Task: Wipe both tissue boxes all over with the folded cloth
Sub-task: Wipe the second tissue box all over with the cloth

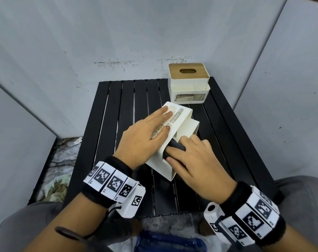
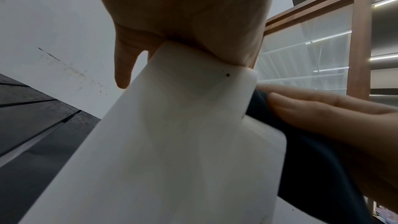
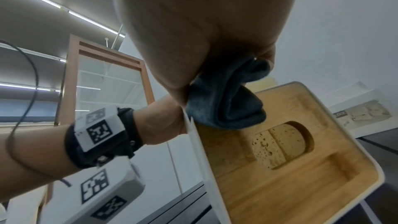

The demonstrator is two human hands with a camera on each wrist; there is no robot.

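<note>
A white tissue box [image 1: 185, 115] [image 2: 183, 142] lies tipped on its side in the middle of the black slatted table [image 1: 127, 99]. My left hand [image 1: 145, 135] [image 2: 183, 6] lies flat on its labelled upper face, fingers straight. My right hand [image 1: 196, 160] [image 3: 204, 23] grips the dark folded cloth [image 1: 175, 147] [image 2: 312, 168] [image 3: 221, 101] and holds it against the box's wooden lid [image 3: 280, 176], near the slot. The second tissue box [image 1: 189, 88] [image 3: 366, 113] stands upright at the table's back right corner, wooden lid on top, with neither hand on it.
Grey wall panels [image 1: 63, 51] close in the table at the back and on both sides. The floor at the left holds crumpled litter [image 1: 60, 179]. A blue object [image 1: 169, 240] lies on the floor between my knees, below the table's near edge.
</note>
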